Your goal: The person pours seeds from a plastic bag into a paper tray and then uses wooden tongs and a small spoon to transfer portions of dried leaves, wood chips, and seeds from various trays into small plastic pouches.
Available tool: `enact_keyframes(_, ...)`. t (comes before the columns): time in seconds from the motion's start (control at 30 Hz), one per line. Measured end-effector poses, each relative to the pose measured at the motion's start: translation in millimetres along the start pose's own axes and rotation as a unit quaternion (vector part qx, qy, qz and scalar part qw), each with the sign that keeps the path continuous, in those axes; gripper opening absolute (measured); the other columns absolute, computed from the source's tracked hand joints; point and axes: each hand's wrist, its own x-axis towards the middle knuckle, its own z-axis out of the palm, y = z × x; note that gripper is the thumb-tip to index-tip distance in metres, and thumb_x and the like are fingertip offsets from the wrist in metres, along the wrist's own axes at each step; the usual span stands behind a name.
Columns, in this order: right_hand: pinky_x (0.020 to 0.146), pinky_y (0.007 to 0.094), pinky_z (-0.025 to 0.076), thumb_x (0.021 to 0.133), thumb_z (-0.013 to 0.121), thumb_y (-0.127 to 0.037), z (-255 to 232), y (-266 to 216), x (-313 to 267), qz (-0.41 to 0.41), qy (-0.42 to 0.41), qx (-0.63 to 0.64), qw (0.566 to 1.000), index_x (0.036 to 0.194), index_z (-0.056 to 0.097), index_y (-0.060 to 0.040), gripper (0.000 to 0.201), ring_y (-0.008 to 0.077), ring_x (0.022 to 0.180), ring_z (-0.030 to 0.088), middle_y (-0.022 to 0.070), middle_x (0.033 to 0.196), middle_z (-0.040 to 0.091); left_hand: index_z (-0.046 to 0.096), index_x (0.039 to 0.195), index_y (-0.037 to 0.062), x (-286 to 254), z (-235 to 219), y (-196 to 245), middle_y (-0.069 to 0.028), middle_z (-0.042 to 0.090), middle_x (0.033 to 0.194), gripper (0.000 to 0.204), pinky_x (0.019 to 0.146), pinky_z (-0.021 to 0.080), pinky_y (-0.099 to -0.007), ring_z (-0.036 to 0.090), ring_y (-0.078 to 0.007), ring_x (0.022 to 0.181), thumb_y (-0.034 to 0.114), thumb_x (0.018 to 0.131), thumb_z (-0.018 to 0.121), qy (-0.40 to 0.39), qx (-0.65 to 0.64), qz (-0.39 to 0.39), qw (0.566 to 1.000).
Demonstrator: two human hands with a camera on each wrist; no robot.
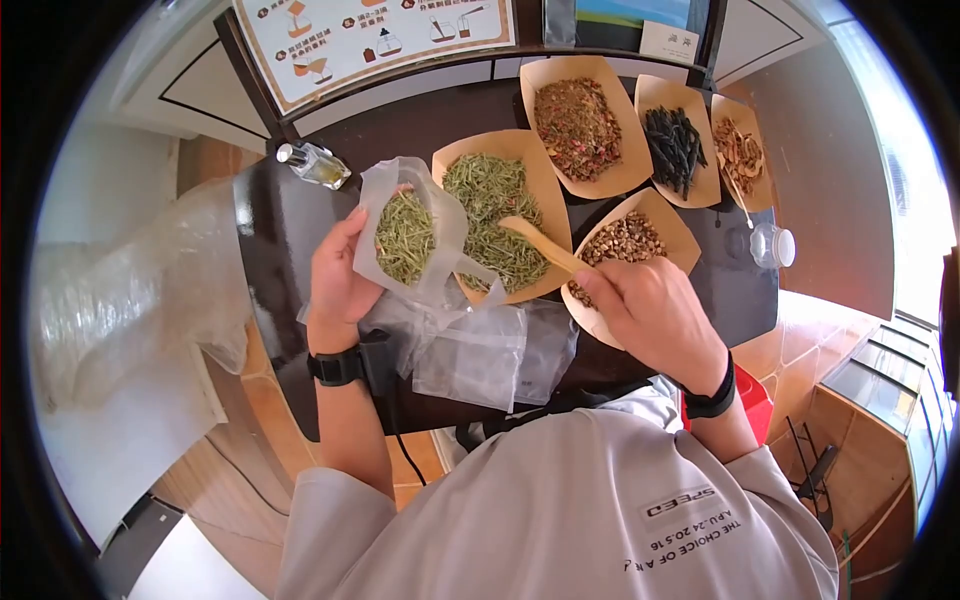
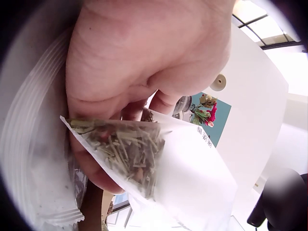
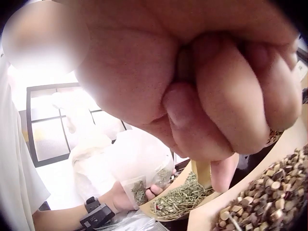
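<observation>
On your dark table (image 1: 375, 120), clear bags (image 1: 470, 355) lie before the green-herb tray (image 1: 548, 190), your left hand (image 1: 343, 268) grips the part-filled pouch (image 1: 449, 222) beside it, and your right hand (image 1: 655, 308), partly covering the brown-chip tray (image 1: 682, 238), curls round the wooden scoop (image 1: 545, 247) over the herb

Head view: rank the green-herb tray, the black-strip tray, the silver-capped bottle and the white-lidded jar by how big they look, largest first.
1. Green-herb tray
2. Black-strip tray
3. Silver-capped bottle and white-lidded jar: too alike to rank surely
</observation>
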Motion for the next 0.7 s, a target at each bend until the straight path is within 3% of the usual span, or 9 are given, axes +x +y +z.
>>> enact_keyframes(0.33,0.05,0.0448,0.048,0.088,0.066,-0.021,20,-7,10,-0.099,0.037,-0.054,0.993,0.067,0.064,-0.0016,0.029,0.0361,0.05,0.058,0.0163,0.053,0.056,0.043,0.142,-0.0085,1,2,0,-0.0174,0.055,0.139,0.05,0.108,0.044,-0.0407,0.057,-0.0272,0.124,0.016,0.099,0.034,-0.016,-0.001,0.011,1.0)
enact_keyframes(0.5,0.044,0.0399,0.046,0.088,0.069,-0.021,17,-5,4,-0.142,0.069,-0.142,0.977,0.072,0.061,-0.0042,0.024,0.0312,0.045,0.057,0.0093,0.049,0.054,0.043,0.142,-0.0081,1,2,0,-0.0173,0.054,0.139,0.05,0.108,0.044,-0.0408,0.057,-0.027,0.124,0.017,0.1,0.033,0.0,-0.003,0.014,1.0)
enact_keyframes(0.63,0.043,0.0393,0.045,0.087,0.07,-0.018,1,-1,2,-0.145,0.092,-0.125,0.977,0.073,0.06,-0.0049,0.021,0.0305,0.046,0.057,0.0088,0.051,0.055,0.041,0.144,-0.0063,1,5,0,-0.0165,0.054,0.14,0.051,0.109,0.043,-0.0412,0.056,-0.0264,0.125,0.021,0.102,0.033,0.052,0.023,0.002,0.998)
enact_keyframes(0.7,0.043,0.0393,0.045,0.085,0.071,-0.014,-15,-9,3,-0.149,0.138,-0.058,0.977,0.076,0.061,-0.0057,0.016,0.0296,0.047,0.058,0.0087,0.054,0.056,0.041,0.145,-0.0054,1,1,-2,-0.0162,0.053,0.14,0.051,0.109,0.042,-0.041,0.055,-0.026,0.126,0.022,0.102,0.034,0.07,0.027,-0.002,0.997)
